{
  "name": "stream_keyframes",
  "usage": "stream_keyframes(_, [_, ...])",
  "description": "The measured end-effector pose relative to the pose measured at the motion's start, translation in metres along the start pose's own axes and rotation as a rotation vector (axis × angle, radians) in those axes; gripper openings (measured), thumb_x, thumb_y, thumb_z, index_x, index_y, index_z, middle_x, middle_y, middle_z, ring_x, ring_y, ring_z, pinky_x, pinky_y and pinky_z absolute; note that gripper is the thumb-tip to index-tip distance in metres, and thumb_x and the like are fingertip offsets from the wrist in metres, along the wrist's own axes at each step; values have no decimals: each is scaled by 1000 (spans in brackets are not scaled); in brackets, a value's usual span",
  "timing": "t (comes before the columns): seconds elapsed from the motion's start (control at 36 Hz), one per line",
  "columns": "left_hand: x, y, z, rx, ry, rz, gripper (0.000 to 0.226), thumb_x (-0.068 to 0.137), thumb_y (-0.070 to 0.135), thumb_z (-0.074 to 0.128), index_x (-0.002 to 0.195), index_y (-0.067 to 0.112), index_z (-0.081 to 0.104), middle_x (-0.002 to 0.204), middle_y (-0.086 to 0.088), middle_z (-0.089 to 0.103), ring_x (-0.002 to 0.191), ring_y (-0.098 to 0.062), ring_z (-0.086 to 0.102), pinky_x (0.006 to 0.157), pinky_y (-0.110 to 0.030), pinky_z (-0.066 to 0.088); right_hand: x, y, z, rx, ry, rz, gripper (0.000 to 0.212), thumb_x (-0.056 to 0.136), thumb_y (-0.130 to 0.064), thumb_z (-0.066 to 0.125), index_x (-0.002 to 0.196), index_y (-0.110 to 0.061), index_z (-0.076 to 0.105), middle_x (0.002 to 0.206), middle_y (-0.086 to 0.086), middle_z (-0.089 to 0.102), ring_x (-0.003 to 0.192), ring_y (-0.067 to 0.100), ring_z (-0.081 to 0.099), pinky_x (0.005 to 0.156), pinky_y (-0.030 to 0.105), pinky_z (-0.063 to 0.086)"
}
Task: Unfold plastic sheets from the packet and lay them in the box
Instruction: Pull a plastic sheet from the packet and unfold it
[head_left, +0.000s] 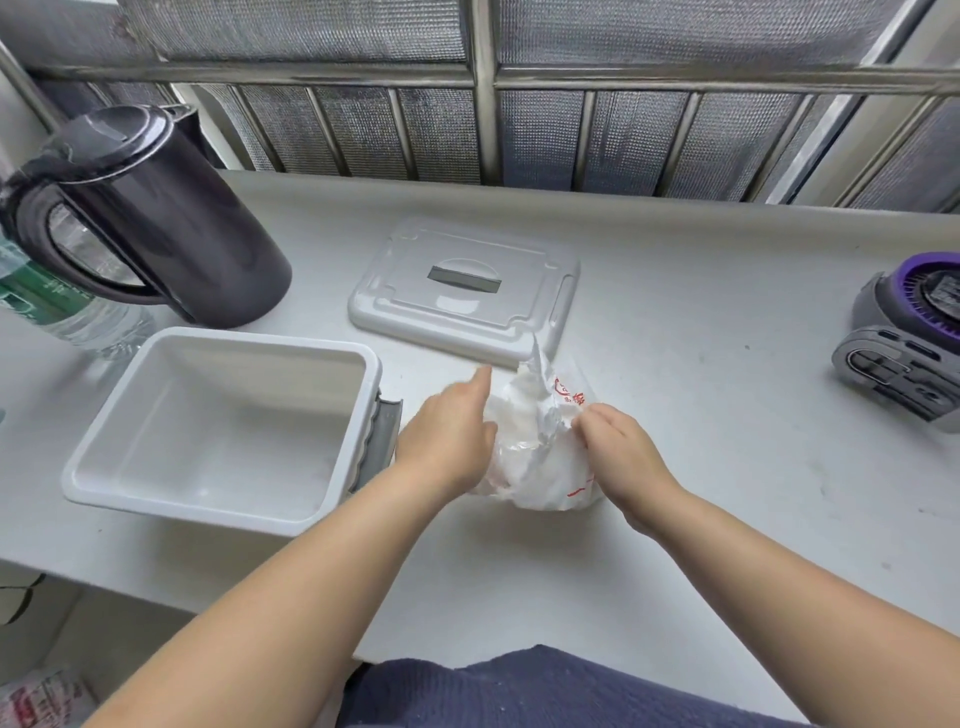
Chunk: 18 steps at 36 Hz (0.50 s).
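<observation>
Step in hand: opening the packet (540, 452) to draw out a first sheet; judged early, with nothing yet in the box (234, 340).
Left hand (447, 431): against the packet's left side, with index finger straight and pointing toward the lid (462, 291), and thumb on the film; remaining fingers hidden, so no telling whether gripping or only touching.
Right hand (621, 449): pinching the packet's crumpled upper edge on its right side with curled fingers.
Packet: on the bench (701, 426) between both hands, touching each; a little right of the box and apart from it; far tip at the lid's near edge, touching or only overlapping in view, cannot tell.
Sheets (511, 415): a white wad inside the clear film, just beside the left thumb.
Box: open and upright, left of the left hand.
Doing it well: hold the right pinch firm as an anchor; reach into the mouth with the left; take one layer only; pull slowly and low, toward the box; shake out the folds above the box before laying flat on the bottom.
Risk: thin film likely to cling and bunch; light packet apt to slide if released.
Elsewhere: kettle (145, 218) and bottle (52, 301) beyond the box; grey and purple device (904, 338) at far right.
</observation>
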<state>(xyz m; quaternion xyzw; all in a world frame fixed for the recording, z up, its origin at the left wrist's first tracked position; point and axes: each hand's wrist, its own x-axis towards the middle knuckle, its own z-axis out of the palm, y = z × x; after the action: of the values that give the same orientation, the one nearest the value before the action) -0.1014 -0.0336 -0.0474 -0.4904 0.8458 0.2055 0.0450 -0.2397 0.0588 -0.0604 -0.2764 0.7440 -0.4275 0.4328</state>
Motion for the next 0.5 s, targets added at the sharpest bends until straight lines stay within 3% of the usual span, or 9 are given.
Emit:
stream_keyframes(0.06, [2,-1,2,-5,32,-31,28,97,25,46,122,19,56,119,-2,59,109,-26,53,84,-38,48,1,1,-2,-6,16,4,28,89,-9,38,65,-18,27,65,-4,28,59,14,24,53,28,19])
stream_keyframes(0.14, [0,-2,4,-187,193,-42,18,95,28,51,99,23,68,101,2,64,94,-20,57,78,-32,47,2,3,-5,-26,45,17,30,92,-15,41,66,-17,28,65,-4,29,59,15,26,50,26,21])
stream_keyframes(0.28, [-3,-2,-2,-403,268,61,14,95,23,55,93,20,68,95,5,63,96,-18,52,84,-30,39,2,6,-6,-115,73,-52,19,94,-28,46,80,-16,43,74,-6,47,71,18,46,61,28,38])
stream_keyframes(0.33, [-6,0,-5,-508,273,50,11,96,23,53,90,24,62,97,9,57,100,-14,48,86,-27,37,0,5,-2,-187,45,-131,8,93,-28,49,98,-25,44,94,-10,54,86,15,53,74,30,44])
stream_keyframes(0.39, [-10,-1,-8,-650,253,33,13,97,22,51,86,21,57,92,6,61,96,-16,55,82,-28,41,-2,5,3,-246,-13,-249,17,92,-24,52,108,-28,48,106,-10,55,90,12,52,82,30,42])
stream_keyframes(0.5, [-18,-4,-13,-852,260,61,18,99,17,49,83,19,57,76,13,66,78,-9,61,81,-30,48,0,8,13,-489,-135,-313,19,87,-5,51,88,-19,63,82,-10,57,82,17,52,79,32,44])
